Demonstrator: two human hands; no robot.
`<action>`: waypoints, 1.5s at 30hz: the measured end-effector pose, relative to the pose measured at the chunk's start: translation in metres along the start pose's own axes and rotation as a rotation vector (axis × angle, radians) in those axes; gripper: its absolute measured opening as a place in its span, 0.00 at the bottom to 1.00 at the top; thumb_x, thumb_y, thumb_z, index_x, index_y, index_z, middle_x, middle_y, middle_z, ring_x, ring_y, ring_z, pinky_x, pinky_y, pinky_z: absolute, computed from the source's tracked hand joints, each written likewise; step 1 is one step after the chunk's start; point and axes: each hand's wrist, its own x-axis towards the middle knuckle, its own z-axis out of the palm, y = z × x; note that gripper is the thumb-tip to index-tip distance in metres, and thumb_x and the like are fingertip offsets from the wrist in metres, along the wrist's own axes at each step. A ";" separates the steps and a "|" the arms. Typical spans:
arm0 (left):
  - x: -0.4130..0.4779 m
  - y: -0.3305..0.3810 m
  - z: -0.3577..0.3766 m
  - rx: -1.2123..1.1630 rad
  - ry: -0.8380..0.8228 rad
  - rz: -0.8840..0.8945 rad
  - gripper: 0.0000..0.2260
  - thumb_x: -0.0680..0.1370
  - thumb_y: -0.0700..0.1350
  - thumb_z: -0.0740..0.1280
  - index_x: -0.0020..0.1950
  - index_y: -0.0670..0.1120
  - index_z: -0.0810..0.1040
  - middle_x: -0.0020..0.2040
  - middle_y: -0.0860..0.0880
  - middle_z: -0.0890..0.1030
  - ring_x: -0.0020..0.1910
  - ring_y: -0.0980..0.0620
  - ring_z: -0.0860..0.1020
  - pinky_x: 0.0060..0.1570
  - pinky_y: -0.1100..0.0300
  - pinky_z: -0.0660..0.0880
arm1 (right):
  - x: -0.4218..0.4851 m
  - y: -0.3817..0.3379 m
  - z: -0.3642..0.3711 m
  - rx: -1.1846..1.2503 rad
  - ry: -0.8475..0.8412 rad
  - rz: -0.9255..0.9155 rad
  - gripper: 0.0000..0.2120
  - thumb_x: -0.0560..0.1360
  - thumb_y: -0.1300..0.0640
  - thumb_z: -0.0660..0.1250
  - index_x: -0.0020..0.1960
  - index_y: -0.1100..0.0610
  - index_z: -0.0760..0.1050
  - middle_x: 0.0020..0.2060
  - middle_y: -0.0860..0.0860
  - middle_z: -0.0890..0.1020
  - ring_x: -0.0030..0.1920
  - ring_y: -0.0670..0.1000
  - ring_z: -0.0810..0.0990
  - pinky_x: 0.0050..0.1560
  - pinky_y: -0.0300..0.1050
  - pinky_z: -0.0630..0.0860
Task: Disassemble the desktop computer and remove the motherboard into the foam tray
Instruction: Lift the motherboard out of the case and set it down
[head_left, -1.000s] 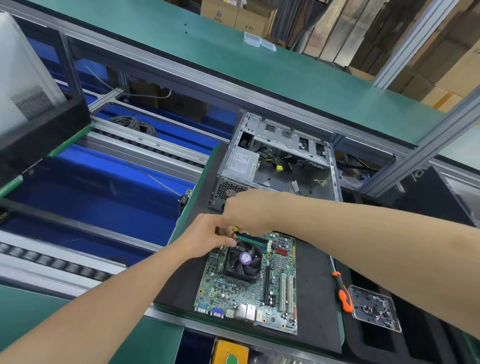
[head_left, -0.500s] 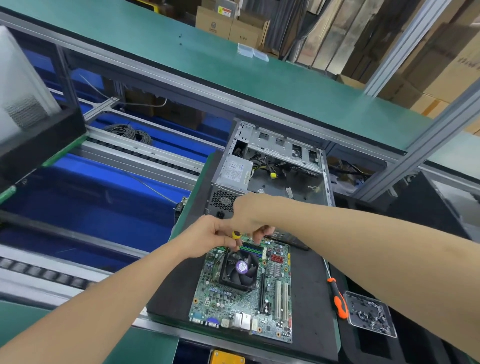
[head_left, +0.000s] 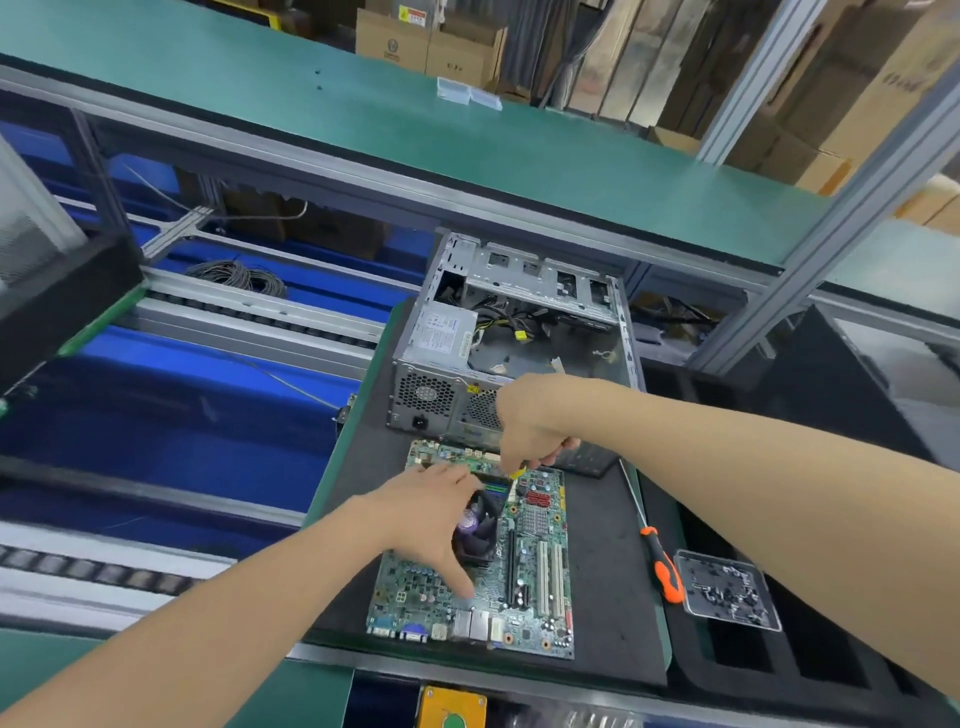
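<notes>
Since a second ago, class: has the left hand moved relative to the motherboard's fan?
Yes. The left hand has shifted nearer, from the far corner of the fan to spread over it.

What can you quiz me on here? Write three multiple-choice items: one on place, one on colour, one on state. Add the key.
1. The motherboard lies:
A. on the black mat, in front of the computer case
B. inside that case
C. in a foam tray

2. The screwdriver handle is:
A. blue
B. orange and black
C. all green

3. The right hand is:
A. open and idle
B. gripping the screwdriver
C. pinching a small yellow part

Key:
1 A, the board lies flat on the mat, outside the case.
2 B, both colours show on the handle.
3 C, its fingertips close on the yellow piece over the board's far end.
</notes>
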 end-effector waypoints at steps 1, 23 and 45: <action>0.004 0.004 0.005 0.074 -0.025 -0.018 0.52 0.59 0.75 0.73 0.75 0.47 0.63 0.68 0.51 0.71 0.65 0.49 0.73 0.62 0.50 0.75 | -0.003 0.005 0.006 0.006 0.000 0.002 0.12 0.75 0.53 0.68 0.34 0.56 0.80 0.22 0.48 0.78 0.18 0.48 0.73 0.27 0.37 0.73; 0.015 0.019 0.026 0.077 0.167 -0.101 0.45 0.61 0.80 0.63 0.73 0.62 0.60 0.62 0.57 0.73 0.60 0.49 0.70 0.60 0.50 0.69 | 0.001 0.031 0.078 0.224 0.326 0.023 0.17 0.78 0.54 0.67 0.33 0.57 0.67 0.30 0.52 0.72 0.28 0.53 0.71 0.30 0.44 0.71; 0.016 0.017 0.018 -0.001 0.046 -0.091 0.40 0.63 0.77 0.67 0.72 0.70 0.57 0.59 0.53 0.67 0.58 0.45 0.68 0.61 0.48 0.71 | -0.002 0.036 0.070 0.269 0.279 0.043 0.16 0.77 0.57 0.67 0.33 0.56 0.65 0.30 0.52 0.68 0.30 0.54 0.66 0.31 0.42 0.65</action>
